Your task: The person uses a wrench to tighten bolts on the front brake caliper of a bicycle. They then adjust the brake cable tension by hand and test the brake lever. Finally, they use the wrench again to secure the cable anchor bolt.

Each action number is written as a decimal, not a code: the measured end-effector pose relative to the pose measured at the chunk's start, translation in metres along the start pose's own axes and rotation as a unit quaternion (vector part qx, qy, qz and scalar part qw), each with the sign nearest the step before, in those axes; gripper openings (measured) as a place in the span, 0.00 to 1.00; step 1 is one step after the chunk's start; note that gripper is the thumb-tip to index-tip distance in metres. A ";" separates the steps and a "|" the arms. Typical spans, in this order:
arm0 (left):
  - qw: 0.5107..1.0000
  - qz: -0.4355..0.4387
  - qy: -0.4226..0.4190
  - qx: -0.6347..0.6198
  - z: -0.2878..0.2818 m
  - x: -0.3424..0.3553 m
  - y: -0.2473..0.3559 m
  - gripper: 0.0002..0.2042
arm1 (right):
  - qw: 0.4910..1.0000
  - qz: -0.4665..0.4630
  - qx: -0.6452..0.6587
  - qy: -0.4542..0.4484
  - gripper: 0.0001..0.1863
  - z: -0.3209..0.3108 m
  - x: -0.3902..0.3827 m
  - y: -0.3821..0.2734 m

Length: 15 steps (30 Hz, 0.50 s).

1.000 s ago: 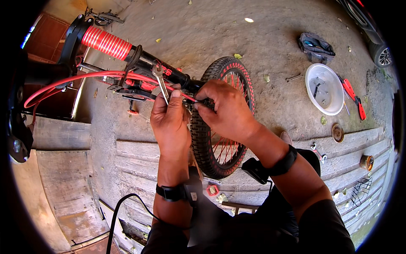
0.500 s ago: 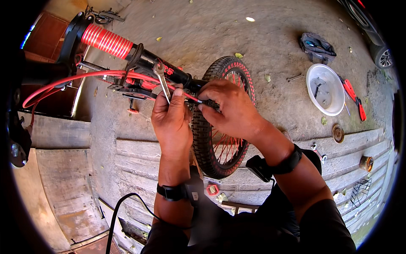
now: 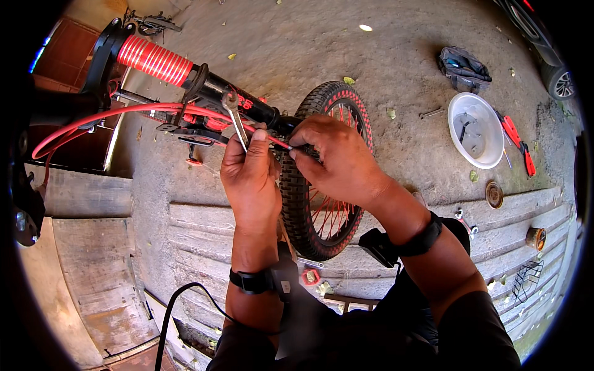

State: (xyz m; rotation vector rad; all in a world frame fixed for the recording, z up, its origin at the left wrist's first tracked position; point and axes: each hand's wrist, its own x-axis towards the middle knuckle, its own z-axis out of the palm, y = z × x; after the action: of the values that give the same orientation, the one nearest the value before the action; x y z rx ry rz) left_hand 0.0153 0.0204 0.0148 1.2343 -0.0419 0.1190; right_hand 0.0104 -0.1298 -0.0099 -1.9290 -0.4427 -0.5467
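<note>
A silver wrench (image 3: pixel 237 121) stands tilted in my left hand (image 3: pixel 250 176), its open end up beside the black fork of the bicycle. The same hand pinches a red brake cable (image 3: pixel 185 110) between thumb and fingers. My right hand (image 3: pixel 337 154) is closed in a pinch at the cable's dark end, just above the tyre; its fingertips partly cover that end. Under both hands is the knobby front wheel (image 3: pixel 303 216) with red spokes. The red spring-like sleeve (image 3: pixel 156 60) on the head tube lies up and to the left.
To the right stand a white plastic basin (image 3: pixel 455 139) with small parts, red-handled cutters (image 3: pixel 516 145) and a grey tool bag (image 3: pixel 465 68). A rusty tin (image 3: pixel 494 194) and a wrench (image 3: pixel 467 224) lie nearer. Wooden boards (image 3: pixel 93 272) are at the left, a car wheel (image 3: pixel 562 85) far right.
Hardly anything differs. The cable and the wrench have shifted very slightly, and both hands keep their pinch in almost the same place.
</note>
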 end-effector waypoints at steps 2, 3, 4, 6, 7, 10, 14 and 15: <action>1.000 0.001 0.001 -0.002 0.000 0.000 0.000 0.03 | 1.000 0.009 -0.013 -0.001 0.07 0.000 0.000 -0.001; 1.000 0.001 0.002 -0.003 0.000 0.000 0.000 0.03 | 1.000 0.013 -0.019 -0.001 0.08 0.000 0.000 -0.002; 1.000 0.001 0.004 -0.004 0.000 -0.001 0.001 0.03 | 0.999 0.031 -0.018 -0.002 0.08 0.000 0.000 -0.004; 1.000 0.000 0.009 0.002 0.001 0.000 0.000 0.03 | 0.998 0.067 -0.019 -0.005 0.09 -0.003 0.000 -0.009; 1.000 0.000 0.011 0.005 0.002 -0.001 0.000 0.03 | 0.997 0.075 -0.018 -0.008 0.10 -0.003 0.000 -0.009; 1.000 0.001 0.009 0.005 0.003 -0.001 0.001 0.03 | 0.997 0.074 -0.013 -0.009 0.11 -0.003 0.001 -0.009; 1.000 0.004 -0.001 -0.001 0.000 0.000 0.000 0.03 | 1.000 0.003 -0.005 -0.015 0.10 -0.005 0.000 -0.001; 1.000 0.002 0.000 0.000 0.001 0.000 0.001 0.03 | 1.000 -0.017 -0.003 -0.025 0.09 -0.006 0.000 0.000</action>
State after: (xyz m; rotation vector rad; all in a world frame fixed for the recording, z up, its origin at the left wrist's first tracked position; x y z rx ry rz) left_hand 0.0153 0.0202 0.0157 1.2345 -0.0445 0.1236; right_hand 0.0099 -0.1350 -0.0080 -1.9467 -0.5074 -0.5232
